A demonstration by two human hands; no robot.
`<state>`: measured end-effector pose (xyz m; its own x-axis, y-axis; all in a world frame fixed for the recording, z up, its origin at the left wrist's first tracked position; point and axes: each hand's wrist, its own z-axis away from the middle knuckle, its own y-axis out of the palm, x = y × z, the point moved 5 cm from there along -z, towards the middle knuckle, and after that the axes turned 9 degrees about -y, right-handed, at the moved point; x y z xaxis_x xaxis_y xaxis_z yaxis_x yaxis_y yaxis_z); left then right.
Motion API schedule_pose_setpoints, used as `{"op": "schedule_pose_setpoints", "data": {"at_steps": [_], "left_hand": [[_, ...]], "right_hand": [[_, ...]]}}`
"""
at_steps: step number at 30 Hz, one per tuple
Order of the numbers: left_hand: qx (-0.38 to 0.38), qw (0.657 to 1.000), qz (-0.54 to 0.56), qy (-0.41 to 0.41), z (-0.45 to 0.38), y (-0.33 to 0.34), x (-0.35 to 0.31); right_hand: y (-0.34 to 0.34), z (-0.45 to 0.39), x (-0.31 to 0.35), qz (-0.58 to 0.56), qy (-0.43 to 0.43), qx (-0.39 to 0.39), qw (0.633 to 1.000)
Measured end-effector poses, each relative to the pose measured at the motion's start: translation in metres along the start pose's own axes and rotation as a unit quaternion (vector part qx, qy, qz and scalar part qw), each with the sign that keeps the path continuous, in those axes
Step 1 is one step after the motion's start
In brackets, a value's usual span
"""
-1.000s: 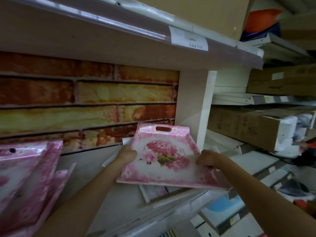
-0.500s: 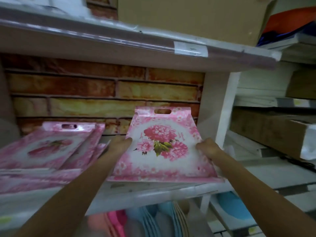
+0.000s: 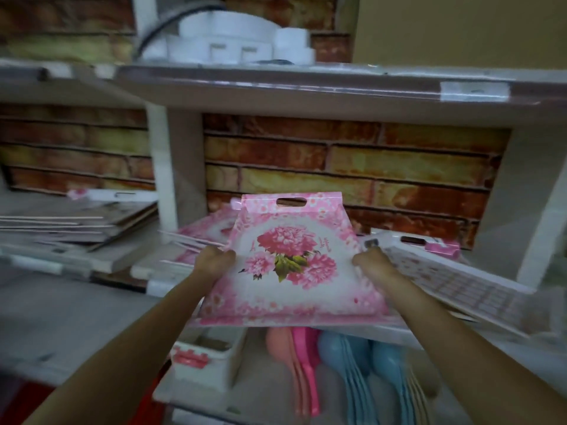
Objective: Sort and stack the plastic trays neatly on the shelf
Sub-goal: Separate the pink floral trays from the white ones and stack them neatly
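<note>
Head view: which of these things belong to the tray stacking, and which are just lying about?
Job:
- floral tray, gripped by left hand and right hand
- pink trays behind
- lattice-pattern tray on the right
- shelf

Lying about:
- flat cardboard sheets
- white foam blocks
- pink and blue plastic scoops below

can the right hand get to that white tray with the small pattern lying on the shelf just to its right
Probably yes. The white patterned tray lies right beside the right hand with nothing between them. But that hand grips the pink floral tray together with the left hand, so it would need to let go first.
</note>
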<state>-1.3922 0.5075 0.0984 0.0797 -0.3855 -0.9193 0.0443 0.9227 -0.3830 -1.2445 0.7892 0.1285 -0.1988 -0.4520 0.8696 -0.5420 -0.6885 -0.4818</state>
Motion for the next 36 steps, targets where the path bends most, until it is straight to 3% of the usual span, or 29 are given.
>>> {"op": "schedule_pose_setpoints", "data": {"at_steps": [6, 17, 21, 26, 29, 36], "left_hand": [[-0.082, 0.996, 0.021, -0.036, -0.014, -0.109, 0.037], [-0.14, 0.988, 0.028, -0.067, -0.058, -0.293, 0.084], [-0.134, 0.987, 0.044, -0.075, -0.079, -0.346, 0.1], [-0.071, 0.987, 0.102, -0.101, -0.108, -0.396, 0.115], [-0.066, 0.98, 0.161, -0.096, -0.124, -0.416, 0.12], [-0.025, 0.981, 0.163, -0.107, -0.172, -0.436, 0.124]], "right_hand": [[0.089, 0.014, 0.064, -0.003, -0.052, 0.071, 0.996], [0.267, 0.023, 0.166, 0.011, -0.125, 0.153, 0.98], [0.321, 0.019, 0.191, 0.017, -0.124, 0.167, 0.978], [0.383, 0.014, 0.215, 0.016, -0.109, 0.184, 0.977], [0.41, 0.007, 0.227, 0.003, -0.104, 0.19, 0.976], [0.46, -0.033, 0.254, 0.009, -0.089, 0.204, 0.975]]}}
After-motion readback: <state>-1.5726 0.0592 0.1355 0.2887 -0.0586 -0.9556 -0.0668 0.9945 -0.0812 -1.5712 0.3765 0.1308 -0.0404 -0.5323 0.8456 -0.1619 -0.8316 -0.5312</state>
